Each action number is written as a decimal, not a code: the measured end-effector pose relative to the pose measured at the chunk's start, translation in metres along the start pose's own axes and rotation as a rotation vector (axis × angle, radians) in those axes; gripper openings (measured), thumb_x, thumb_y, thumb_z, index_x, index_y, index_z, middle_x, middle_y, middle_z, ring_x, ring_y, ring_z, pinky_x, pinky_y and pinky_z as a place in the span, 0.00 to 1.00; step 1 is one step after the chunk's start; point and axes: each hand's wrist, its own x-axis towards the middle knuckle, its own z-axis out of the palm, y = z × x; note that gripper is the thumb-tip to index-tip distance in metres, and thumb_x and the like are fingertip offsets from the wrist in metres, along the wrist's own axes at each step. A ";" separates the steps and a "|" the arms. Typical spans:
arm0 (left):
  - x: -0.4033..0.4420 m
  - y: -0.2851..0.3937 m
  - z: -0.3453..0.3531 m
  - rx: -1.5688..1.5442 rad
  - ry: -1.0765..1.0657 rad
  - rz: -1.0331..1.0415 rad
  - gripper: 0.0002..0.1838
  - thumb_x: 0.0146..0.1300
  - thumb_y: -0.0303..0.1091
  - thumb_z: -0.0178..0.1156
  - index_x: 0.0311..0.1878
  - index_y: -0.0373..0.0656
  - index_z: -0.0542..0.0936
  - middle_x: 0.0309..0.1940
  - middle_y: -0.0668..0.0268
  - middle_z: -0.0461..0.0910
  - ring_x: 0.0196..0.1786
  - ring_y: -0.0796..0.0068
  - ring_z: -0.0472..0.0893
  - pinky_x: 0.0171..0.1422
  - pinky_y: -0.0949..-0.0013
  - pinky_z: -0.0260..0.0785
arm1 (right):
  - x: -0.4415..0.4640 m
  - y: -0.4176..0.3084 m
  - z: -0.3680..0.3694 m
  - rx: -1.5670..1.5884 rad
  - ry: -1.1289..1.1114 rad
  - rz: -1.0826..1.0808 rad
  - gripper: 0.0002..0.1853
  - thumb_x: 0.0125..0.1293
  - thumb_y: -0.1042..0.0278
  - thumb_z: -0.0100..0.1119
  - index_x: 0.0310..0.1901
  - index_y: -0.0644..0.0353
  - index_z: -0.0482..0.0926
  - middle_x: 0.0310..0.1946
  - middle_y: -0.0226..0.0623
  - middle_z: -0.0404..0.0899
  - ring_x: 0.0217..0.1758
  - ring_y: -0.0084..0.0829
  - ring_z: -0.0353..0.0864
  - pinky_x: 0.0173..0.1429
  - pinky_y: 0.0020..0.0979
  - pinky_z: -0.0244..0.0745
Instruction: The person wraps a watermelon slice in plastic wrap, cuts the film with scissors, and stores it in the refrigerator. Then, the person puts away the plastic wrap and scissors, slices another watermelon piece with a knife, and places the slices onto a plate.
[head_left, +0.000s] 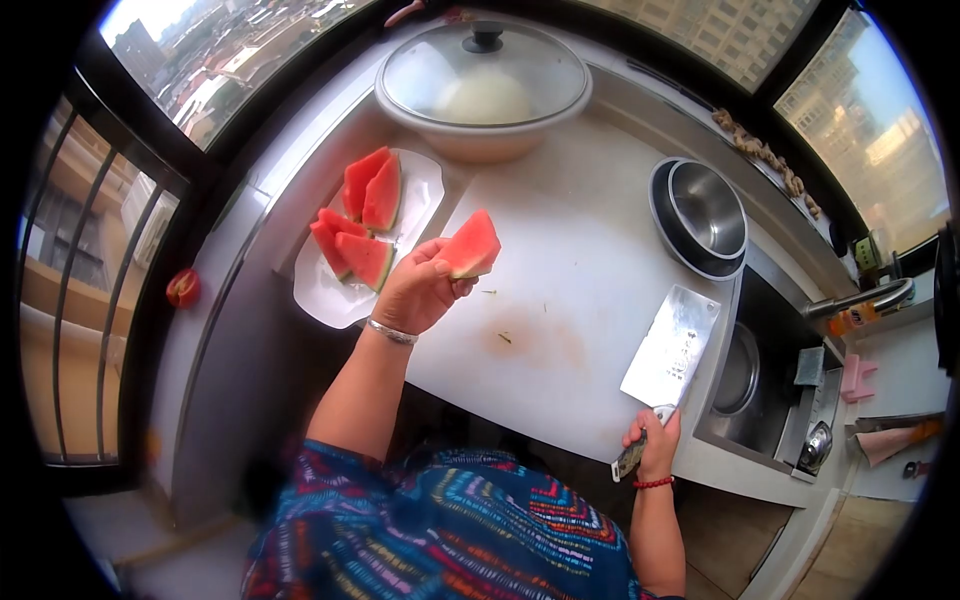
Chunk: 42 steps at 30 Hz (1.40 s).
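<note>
My left hand (418, 288) is closed on a wedge of watermelon (472, 246), its red flesh tilted up and the rind near my fingers. Just left of that hand lies a white tray (335, 305) bearing several more watermelon wedges (366, 258). In my right hand (656, 443) is the handle of a cleaver (672, 345), my fingers wrapped round it. The broad blade points away from me over the right edge of the white board (560, 290), where small green scraps (505, 337) and a wet patch show.
A large lidded bowl (484, 90) stands at the back, something pale inside. Nested metal bowls (708, 208) sit at the right, beside the sink (765, 400) and faucet (870, 297). Ginger roots (765, 152) line the right window ledge; a cut reddish fruit (183, 288) lies on the left sill.
</note>
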 end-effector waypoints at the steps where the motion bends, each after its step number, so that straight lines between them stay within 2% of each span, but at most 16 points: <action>1: -0.007 -0.001 0.009 -0.027 -0.078 0.015 0.30 0.47 0.40 0.68 0.52 0.37 0.70 0.45 0.56 0.75 0.41 0.72 0.76 0.42 0.72 0.70 | -0.001 0.000 0.000 0.007 0.007 0.009 0.14 0.61 0.72 0.48 0.46 0.63 0.62 0.21 0.32 0.65 0.17 0.22 0.66 0.19 0.27 0.68; 4: -0.033 0.012 0.061 0.034 -0.424 0.109 0.33 0.43 0.42 0.71 0.50 0.33 0.73 0.46 0.45 0.73 0.44 0.65 0.77 0.43 0.71 0.73 | 0.001 -0.003 0.003 -0.008 0.016 0.024 0.13 0.61 0.72 0.48 0.46 0.63 0.62 0.22 0.32 0.65 0.17 0.22 0.66 0.20 0.27 0.68; 7: -0.050 0.028 0.102 0.104 -0.846 0.076 0.29 0.41 0.32 0.71 0.48 0.31 0.75 0.49 0.44 0.70 0.51 0.57 0.76 0.51 0.66 0.72 | -0.001 0.000 -0.003 0.012 0.039 0.066 0.12 0.60 0.72 0.50 0.44 0.62 0.62 0.22 0.31 0.65 0.17 0.22 0.66 0.21 0.27 0.69; 9: -0.061 0.036 0.122 0.129 -0.972 0.009 0.28 0.41 0.29 0.70 0.50 0.32 0.75 0.50 0.45 0.70 0.53 0.54 0.75 0.52 0.65 0.71 | -0.001 -0.005 0.000 0.029 0.046 0.092 0.11 0.60 0.72 0.51 0.42 0.62 0.63 0.22 0.31 0.65 0.18 0.22 0.67 0.21 0.27 0.69; 13: -0.069 0.035 0.143 0.018 -1.000 -0.013 0.28 0.43 0.30 0.69 0.51 0.34 0.74 0.51 0.44 0.69 0.53 0.56 0.75 0.54 0.67 0.69 | 0.000 -0.005 -0.003 -0.015 0.027 0.110 0.09 0.60 0.72 0.50 0.41 0.61 0.63 0.22 0.32 0.66 0.18 0.23 0.68 0.21 0.27 0.69; 16: -0.063 0.037 0.150 -0.016 -1.090 0.102 0.21 0.48 0.33 0.66 0.43 0.29 0.75 0.39 0.50 0.74 0.38 0.61 0.77 0.42 0.63 0.71 | 0.001 -0.003 -0.002 0.020 0.043 0.095 0.09 0.60 0.71 0.50 0.40 0.61 0.63 0.22 0.31 0.67 0.18 0.23 0.68 0.21 0.27 0.70; 21: -0.079 0.026 0.150 -0.214 -1.026 0.359 0.23 0.52 0.39 0.66 0.45 0.30 0.77 0.42 0.49 0.74 0.41 0.57 0.77 0.45 0.66 0.71 | -0.002 -0.006 0.004 -0.023 0.098 0.094 0.06 0.60 0.71 0.49 0.35 0.58 0.62 0.21 0.31 0.65 0.17 0.22 0.66 0.21 0.26 0.68; 24: -0.086 0.055 0.136 -0.226 -0.982 0.459 0.24 0.54 0.41 0.64 0.46 0.29 0.76 0.42 0.49 0.75 0.42 0.57 0.77 0.46 0.67 0.70 | 0.000 0.000 -0.005 -0.035 0.068 0.063 0.06 0.62 0.70 0.47 0.37 0.57 0.61 0.23 0.30 0.64 0.19 0.21 0.65 0.21 0.26 0.66; 25: -0.083 0.081 0.124 -0.034 -1.096 0.386 0.25 0.49 0.35 0.67 0.48 0.32 0.75 0.46 0.46 0.72 0.46 0.57 0.76 0.49 0.67 0.69 | 0.000 0.004 -0.008 0.021 0.090 0.096 0.06 0.63 0.70 0.47 0.37 0.56 0.61 0.23 0.29 0.64 0.20 0.20 0.64 0.22 0.25 0.66; 28: -0.095 0.093 0.115 0.159 -1.143 0.365 0.29 0.43 0.32 0.69 0.51 0.32 0.73 0.46 0.45 0.71 0.48 0.58 0.76 0.49 0.66 0.70 | 0.005 0.005 -0.013 0.010 0.082 0.117 0.05 0.62 0.70 0.47 0.37 0.56 0.62 0.23 0.28 0.64 0.20 0.19 0.64 0.21 0.24 0.65; 31: -0.100 0.078 0.116 -0.127 -1.021 0.541 0.26 0.55 0.45 0.63 0.46 0.29 0.76 0.43 0.50 0.75 0.42 0.57 0.77 0.47 0.67 0.69 | 0.007 0.006 -0.016 0.008 0.081 0.139 0.05 0.62 0.70 0.47 0.36 0.56 0.62 0.23 0.28 0.64 0.20 0.19 0.64 0.21 0.24 0.65; 34: -0.111 0.103 0.101 -0.012 -0.976 0.468 0.30 0.55 0.51 0.62 0.47 0.29 0.76 0.45 0.48 0.74 0.43 0.56 0.77 0.49 0.67 0.68 | 0.003 0.000 -0.005 0.030 0.129 0.136 0.05 0.62 0.70 0.47 0.36 0.56 0.62 0.23 0.28 0.65 0.20 0.20 0.65 0.21 0.24 0.64; 35: -0.116 0.108 0.096 0.042 -0.864 0.429 0.30 0.47 0.43 0.66 0.49 0.29 0.74 0.44 0.48 0.73 0.45 0.58 0.76 0.49 0.67 0.69 | 0.001 -0.001 -0.003 -0.022 0.105 0.104 0.05 0.63 0.69 0.48 0.36 0.55 0.63 0.24 0.28 0.65 0.21 0.20 0.66 0.21 0.25 0.65; 37: -0.119 0.111 0.085 0.131 -0.620 0.353 0.33 0.41 0.35 0.68 0.51 0.28 0.70 0.45 0.51 0.73 0.49 0.63 0.75 0.52 0.68 0.68 | 0.002 0.004 -0.009 0.018 0.085 0.095 0.07 0.63 0.67 0.51 0.37 0.55 0.63 0.24 0.29 0.66 0.21 0.22 0.67 0.22 0.27 0.68; 40: -0.095 0.104 0.056 0.399 -0.321 0.399 0.34 0.41 0.32 0.67 0.54 0.30 0.69 0.47 0.58 0.73 0.50 0.71 0.74 0.55 0.70 0.67 | 0.001 0.006 -0.006 -0.034 0.125 0.074 0.06 0.62 0.68 0.50 0.36 0.57 0.64 0.23 0.30 0.67 0.19 0.23 0.69 0.22 0.28 0.71; 42: -0.070 0.094 0.041 0.605 -0.073 0.277 0.34 0.40 0.30 0.67 0.54 0.34 0.68 0.45 0.60 0.73 0.48 0.72 0.75 0.55 0.71 0.67 | 0.002 0.006 -0.002 -0.047 0.121 0.057 0.07 0.62 0.68 0.50 0.36 0.57 0.64 0.23 0.31 0.67 0.18 0.23 0.69 0.22 0.28 0.71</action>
